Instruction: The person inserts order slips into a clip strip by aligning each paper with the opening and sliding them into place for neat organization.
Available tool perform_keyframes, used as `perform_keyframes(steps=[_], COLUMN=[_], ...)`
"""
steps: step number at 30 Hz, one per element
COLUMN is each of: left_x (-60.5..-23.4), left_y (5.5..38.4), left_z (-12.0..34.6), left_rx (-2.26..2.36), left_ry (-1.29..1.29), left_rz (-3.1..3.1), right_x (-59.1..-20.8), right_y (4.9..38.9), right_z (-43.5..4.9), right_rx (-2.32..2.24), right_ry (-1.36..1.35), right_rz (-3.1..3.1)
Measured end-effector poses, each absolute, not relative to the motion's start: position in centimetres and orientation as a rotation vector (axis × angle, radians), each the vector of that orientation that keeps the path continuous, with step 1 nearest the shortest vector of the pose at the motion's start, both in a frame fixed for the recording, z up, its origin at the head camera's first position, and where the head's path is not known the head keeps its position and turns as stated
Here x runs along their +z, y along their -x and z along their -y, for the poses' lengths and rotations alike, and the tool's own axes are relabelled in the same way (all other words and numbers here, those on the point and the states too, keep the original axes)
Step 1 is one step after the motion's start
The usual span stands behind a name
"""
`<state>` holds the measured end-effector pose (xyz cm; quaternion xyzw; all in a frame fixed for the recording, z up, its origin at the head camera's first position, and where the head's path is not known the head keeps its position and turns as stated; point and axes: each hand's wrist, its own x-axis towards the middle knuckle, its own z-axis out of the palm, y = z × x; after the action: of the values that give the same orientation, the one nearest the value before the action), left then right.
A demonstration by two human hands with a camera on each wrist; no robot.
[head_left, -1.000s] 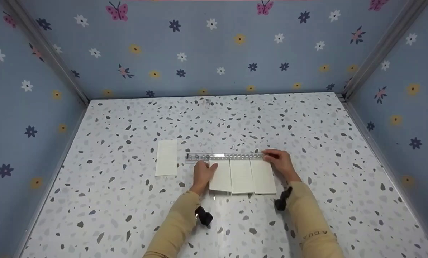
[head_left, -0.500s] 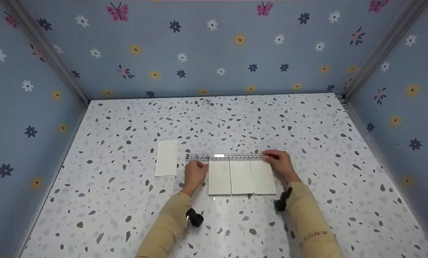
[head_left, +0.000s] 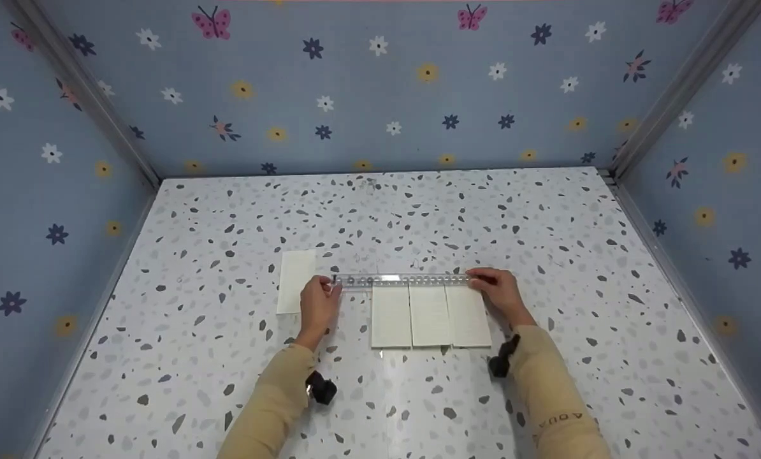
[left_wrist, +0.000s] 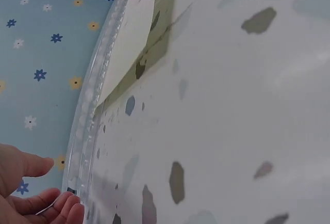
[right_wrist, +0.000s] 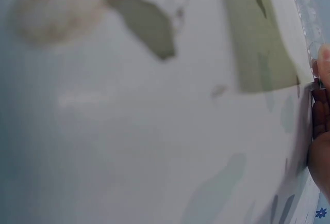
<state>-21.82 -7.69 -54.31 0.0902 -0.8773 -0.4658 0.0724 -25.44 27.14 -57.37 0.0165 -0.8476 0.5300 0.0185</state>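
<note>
A clear plastic ruler-like strip [head_left: 390, 280] with a row of round marks lies crosswise in the head view. Three cream paper pieces [head_left: 429, 315] line up side by side along its near edge; in the left wrist view a paper piece [left_wrist: 135, 38] meets the strip's edge. My right hand [head_left: 498, 293] pinches the strip's right end, thumb against fingers. At the left end, my left hand [head_left: 318, 306] has its fingertips [left_wrist: 69, 206] at the strip's tip, with the thumb [left_wrist: 38, 165] spread away from them. Part of another cream paper piece [head_left: 294, 280] is hidden behind the left hand.
The speckled white table [head_left: 227, 357] is bounded by a blue flowered wall [head_left: 380, 83] at the back and similar panels on both sides. A black wrist camera [head_left: 321, 387] sits on the left wrist, another wrist camera [head_left: 500, 364] on the right.
My left hand has moved left, off the leftmost paper of the row, to the strip's left end. That paper's near edge now lies straighter. The right hand has stayed at the right end.
</note>
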Motion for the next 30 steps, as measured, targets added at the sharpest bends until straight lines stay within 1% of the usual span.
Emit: perform_keyframes(steps=[6, 15, 30], left_x=[-54.2, -54.4, -55.3], left_y=[22.1, 23.1, 24.9], left_z=[9.3, 11.2, 12.5], left_rx=[-1.399, -1.239, -1.041], left_ry=[-0.303, -0.351, -0.55], left_rz=[2.665, 2.698, 2.72], right_x=[-57.3, -57.2, -57.1], right_y=[25.3, 25.3, 25.3], right_z=[-27.1, -27.0, -27.1], right_rx=[1.612, 1.609, 1.625], right_ry=[-0.043, -0.021, -0.063], right_rz=[2.65, 2.663, 2.638])
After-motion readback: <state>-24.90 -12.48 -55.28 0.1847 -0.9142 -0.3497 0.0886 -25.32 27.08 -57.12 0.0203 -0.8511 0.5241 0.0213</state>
